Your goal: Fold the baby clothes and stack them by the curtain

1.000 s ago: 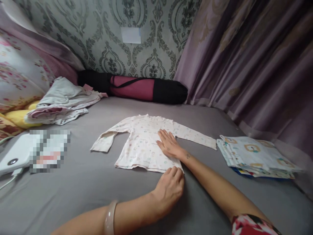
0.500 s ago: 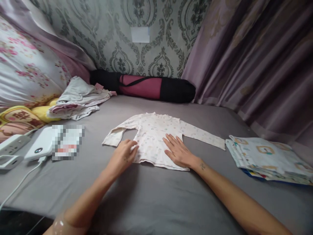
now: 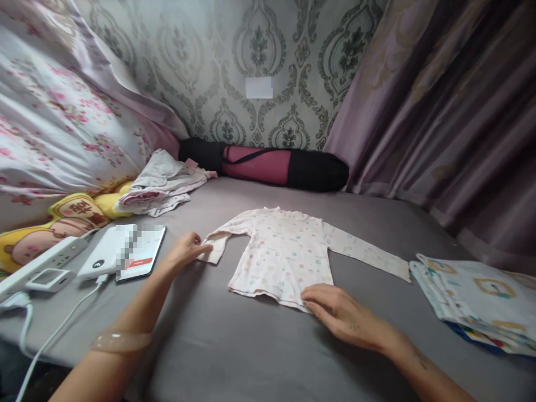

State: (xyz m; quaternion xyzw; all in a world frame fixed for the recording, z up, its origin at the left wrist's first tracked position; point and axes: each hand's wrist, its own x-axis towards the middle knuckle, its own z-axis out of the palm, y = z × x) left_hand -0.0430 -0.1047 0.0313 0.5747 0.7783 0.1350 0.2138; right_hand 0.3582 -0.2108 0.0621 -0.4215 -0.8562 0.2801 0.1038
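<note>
A small white long-sleeved shirt (image 3: pixel 285 251) with a faint pastel print lies spread on the grey bed sheet, collar away from me. Its right-hand sleeve stretches out straight, while the left-hand one bends down toward me. At the left-hand cuff, my left hand (image 3: pixel 186 251) is closed with thumb and curled fingers on the fabric. My right hand (image 3: pixel 345 312) has its fingers and thumb drawn together on the near right corner of the hem. The fingertips of both hands are partly hidden.
Folded printed cloths (image 3: pixel 481 296) are stacked at the right. On the left are a power bank (image 3: pixel 98 259) with a cable, a phone (image 3: pixel 153 251), a power strip (image 3: pixel 50 262), a yellow plush (image 3: pixel 37 240) and a pile of clothes (image 3: pixel 163 178). A black-and-maroon bag (image 3: pixel 259 164) lies along the wall.
My left hand has moved from the shirt's left side out to the cuff. My right hand has slid from flat on the front to the hem corner. The view has shifted slightly.
</note>
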